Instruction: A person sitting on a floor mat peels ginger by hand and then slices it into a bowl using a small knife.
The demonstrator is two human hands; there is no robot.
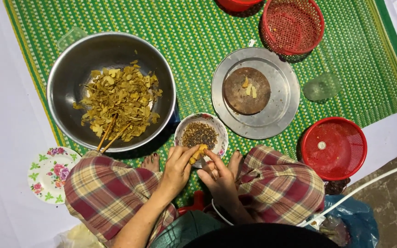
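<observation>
My left hand [176, 169] and my right hand [218, 178] meet over my lap, both gripping one small yellow piece of food [198, 154] between their fingertips. Just beyond them stands a small patterned bowl [221, 130] filled with dark seeds or spice. To the left sits a large steel bowl [65, 73] holding a heap of yellow-brown slices and two wooden chopsticks [109, 135]. My knees in plaid trousers frame the hands, and my toes show at the mat's edge.
A steel tray [281, 87] carries a round wooden board [246, 90] with a few pale bits. Red baskets stand at top right [292, 25] and right [333, 148]. A floral plate [50, 173] lies at left. Everything rests on a green woven mat [198, 36].
</observation>
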